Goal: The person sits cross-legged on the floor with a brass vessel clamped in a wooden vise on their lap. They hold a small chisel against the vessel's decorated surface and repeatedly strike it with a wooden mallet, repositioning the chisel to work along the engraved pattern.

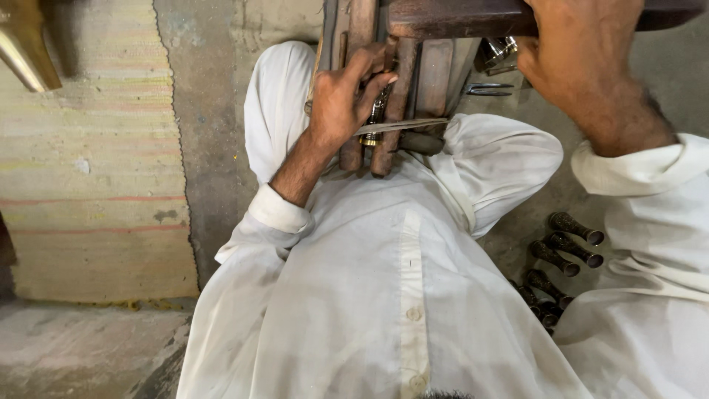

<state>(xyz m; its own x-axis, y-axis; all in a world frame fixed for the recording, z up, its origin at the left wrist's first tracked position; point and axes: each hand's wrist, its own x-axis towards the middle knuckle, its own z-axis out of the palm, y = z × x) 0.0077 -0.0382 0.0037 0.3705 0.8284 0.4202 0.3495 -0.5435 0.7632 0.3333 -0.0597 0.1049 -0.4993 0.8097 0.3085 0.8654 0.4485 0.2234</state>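
two hands (347,100) (572,55) grip one wooden frame (413,66).

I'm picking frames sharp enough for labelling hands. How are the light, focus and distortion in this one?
Head view: soft, even light with no glare. The left hand on the small metal piece is sharp; the right hand on the wooden bar is cropped by the top edge. The dark ribbed tubes are readable. Wide-angle stretch bends the edges.

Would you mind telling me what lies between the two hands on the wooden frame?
In the head view, between the left hand and right hand lie the frame's upright wooden slats and a shiny metal piece.
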